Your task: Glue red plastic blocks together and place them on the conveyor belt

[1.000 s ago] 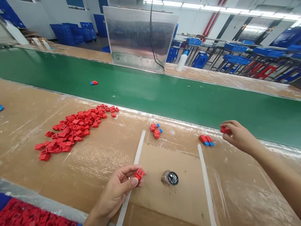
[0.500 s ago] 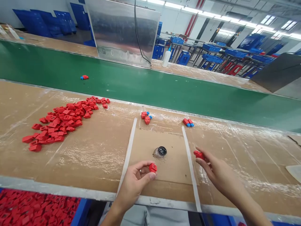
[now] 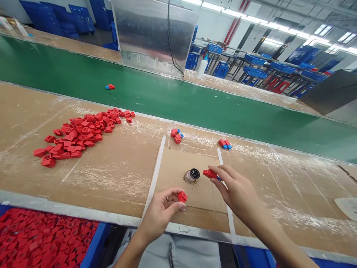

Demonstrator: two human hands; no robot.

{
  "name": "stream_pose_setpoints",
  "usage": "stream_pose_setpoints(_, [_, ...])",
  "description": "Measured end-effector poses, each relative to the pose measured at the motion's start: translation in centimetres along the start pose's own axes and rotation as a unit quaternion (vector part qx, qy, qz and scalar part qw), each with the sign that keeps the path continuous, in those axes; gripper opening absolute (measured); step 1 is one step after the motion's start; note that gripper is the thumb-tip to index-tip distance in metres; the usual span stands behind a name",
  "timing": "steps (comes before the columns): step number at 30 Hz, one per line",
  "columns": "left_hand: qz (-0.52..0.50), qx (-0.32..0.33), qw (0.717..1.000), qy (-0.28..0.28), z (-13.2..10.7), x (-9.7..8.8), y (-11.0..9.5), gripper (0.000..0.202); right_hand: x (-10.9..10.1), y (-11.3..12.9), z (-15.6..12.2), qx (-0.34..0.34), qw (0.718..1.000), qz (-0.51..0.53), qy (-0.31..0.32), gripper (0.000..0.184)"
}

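Pinched between the thumb and fingers of my left hand [image 3: 160, 214] is a red plastic block [image 3: 182, 196], held over the front of the cardboard sheet [image 3: 173, 160]. My right hand [image 3: 237, 188] grips a red-and-blue plastic piece [image 3: 209, 174], its red end pointing left and a bit of blue showing by the fingers. Just left of that piece, a small clear jar with a black top [image 3: 194, 174] stands on the sheet, with dark specks around it. Neither hand touches the jar.
A heap of red blocks [image 3: 80, 134] lies on the left. Red-and-blue pieces sit behind the sheet, one pair [image 3: 177, 135] left and another pair [image 3: 224, 144] right. Beyond runs a green belt [image 3: 156, 98] carrying one piece [image 3: 110, 86]. A blue bin [image 3: 96, 242] holds red blocks.
My right hand has moved left with its piece, from beyond the right tape strip to beside the jar. My left hand still holds its block in nearly the same place. The view has shifted slightly.
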State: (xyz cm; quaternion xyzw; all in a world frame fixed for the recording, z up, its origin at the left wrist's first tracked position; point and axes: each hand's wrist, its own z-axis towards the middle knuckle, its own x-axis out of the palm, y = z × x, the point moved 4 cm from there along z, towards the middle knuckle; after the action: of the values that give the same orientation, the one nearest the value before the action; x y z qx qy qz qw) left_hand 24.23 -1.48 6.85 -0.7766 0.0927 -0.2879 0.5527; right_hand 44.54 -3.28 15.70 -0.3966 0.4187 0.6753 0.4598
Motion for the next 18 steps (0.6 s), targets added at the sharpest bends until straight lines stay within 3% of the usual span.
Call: stream_pose_setpoints(18, [-0.018,0.013,0.999,0.043,0.0,0.4,0.0,0.026,2.0,1.2,0.9,-0.031,0.996,0.046,0.063,0.027])
